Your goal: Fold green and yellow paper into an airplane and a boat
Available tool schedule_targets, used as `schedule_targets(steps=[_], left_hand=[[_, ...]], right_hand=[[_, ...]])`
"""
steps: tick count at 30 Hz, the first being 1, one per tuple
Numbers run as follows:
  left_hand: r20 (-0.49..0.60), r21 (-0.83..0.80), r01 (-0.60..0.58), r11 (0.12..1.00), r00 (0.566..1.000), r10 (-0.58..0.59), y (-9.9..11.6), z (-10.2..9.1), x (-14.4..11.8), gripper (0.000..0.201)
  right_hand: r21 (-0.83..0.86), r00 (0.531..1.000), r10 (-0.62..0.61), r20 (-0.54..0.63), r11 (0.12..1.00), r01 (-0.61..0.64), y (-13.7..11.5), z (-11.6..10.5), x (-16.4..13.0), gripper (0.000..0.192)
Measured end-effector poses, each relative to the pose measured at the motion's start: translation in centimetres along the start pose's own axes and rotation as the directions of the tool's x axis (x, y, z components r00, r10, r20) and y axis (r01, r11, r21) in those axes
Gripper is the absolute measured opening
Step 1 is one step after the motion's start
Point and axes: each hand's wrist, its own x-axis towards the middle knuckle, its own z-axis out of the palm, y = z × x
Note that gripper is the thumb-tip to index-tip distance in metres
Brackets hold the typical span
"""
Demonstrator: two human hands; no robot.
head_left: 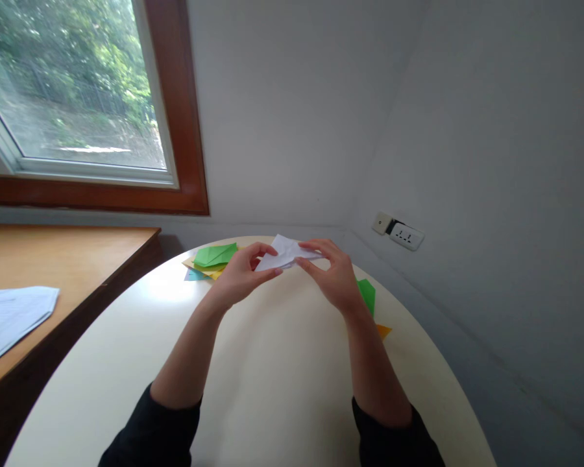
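A folded white paper sheet (285, 253) is held just above the round cream tabletop (272, 376), pinched at its near-left edge by the fingers of the left hand (241, 272) and at its right end by the fingers of the right hand (333, 275). Just left of the left fingers lies a stack of green, yellow and blue paper sheets (211, 259). Green and orange paper pieces (370, 298) lie behind the right wrist, partly hidden by it.

The tabletop (272, 376) lies bare in the lower middle of the frame, while coloured papers (213, 258) crowd its upper-left rim and the wall (467, 130) closes the right.
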Motion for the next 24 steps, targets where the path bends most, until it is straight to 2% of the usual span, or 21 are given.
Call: schedule_targets(steps=[12, 19, 24], left_hand=[[-0.042, 0.056, -0.014, 0.998, 0.999, 0.016, 0.3, 0.3, 0.1, 0.027], [-0.044, 0.059, -0.021, 0.998, 0.999, 0.023, 0.0, 0.2, 0.2, 0.028], [-0.033, 0.178, -0.063, 0.982, 0.997, 0.07, -0.7, 0.2, 0.3, 0.027]], right_hand=[[-0.055, 0.997, -0.078, -0.002, 0.995, 0.078, 0.6, 0.6, -0.2, 0.009], [-0.219, 0.992, -0.097, 0.078, 0.969, 0.112, 0.9, 0.7, -0.3, 0.011], [-0.321, 0.98, -0.118, 0.16, 0.933, 0.165, 1.1, 1.0, -0.4, 0.021]])
